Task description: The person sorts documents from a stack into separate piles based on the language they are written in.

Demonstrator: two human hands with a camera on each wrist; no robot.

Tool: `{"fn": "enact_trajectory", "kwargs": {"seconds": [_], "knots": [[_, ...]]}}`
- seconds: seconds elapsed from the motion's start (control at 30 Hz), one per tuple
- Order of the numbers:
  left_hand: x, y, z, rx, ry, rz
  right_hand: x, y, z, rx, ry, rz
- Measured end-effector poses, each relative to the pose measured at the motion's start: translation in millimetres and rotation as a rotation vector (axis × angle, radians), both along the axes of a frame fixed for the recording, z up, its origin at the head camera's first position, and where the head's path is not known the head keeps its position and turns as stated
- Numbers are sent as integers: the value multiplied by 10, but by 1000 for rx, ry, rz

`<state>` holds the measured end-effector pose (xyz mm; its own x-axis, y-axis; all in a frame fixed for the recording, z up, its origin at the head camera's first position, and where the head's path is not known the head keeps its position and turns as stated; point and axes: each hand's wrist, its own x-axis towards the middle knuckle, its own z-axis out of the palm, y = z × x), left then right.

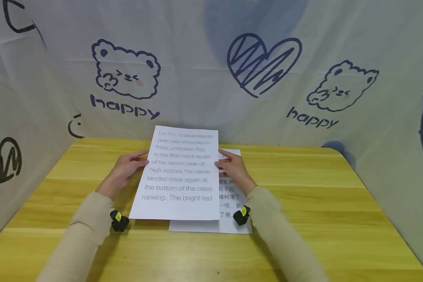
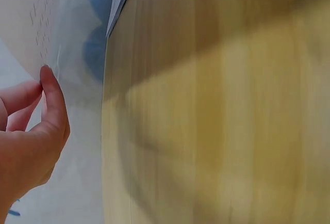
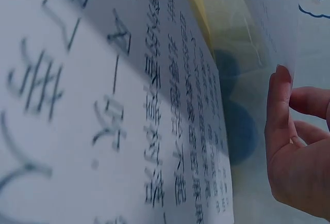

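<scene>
A white sheet of paper [image 1: 181, 172] printed with English text is held up above the table, its top edge tilted away. My left hand [image 1: 126, 171] pinches its left edge between thumb and fingers, as the left hand [image 2: 38, 126] in the left wrist view also shows. On the opposite edge, my right hand [image 1: 234, 169] pinches the same sheet; the right wrist view shows this right hand [image 3: 299, 146] with the paper between thumb and fingers. Beneath lies a stack of paper [image 1: 232, 224] printed with Chinese characters, partly covered by the held sheet.
The yellow wood-grain table [image 1: 303, 215] extends around the papers. Behind it hangs a pale cloth [image 1: 194, 82] with drawn bears, hearts and the word "happy". Small black devices with yellow marks sit at the left wrist [image 1: 119, 221] and the right wrist [image 1: 241, 216].
</scene>
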<state>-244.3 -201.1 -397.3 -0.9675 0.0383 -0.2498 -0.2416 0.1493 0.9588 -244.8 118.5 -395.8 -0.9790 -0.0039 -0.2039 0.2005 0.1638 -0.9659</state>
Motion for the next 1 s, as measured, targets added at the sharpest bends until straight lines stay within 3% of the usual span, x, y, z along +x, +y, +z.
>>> {"fn": "enact_trajectory", "kwargs": {"seconds": [0.3,0.6,1.0], "knots": [[-13,-224,-80,52,-46,22,-70,-261,-59,-37,-10,-15],[-29,-485,-128,-64,-15,33,-26,-572,-98,-60,-9,-9],[57,-832,-178,-153,-30,102,-15,-999,-121,-8,-3,2]]}}
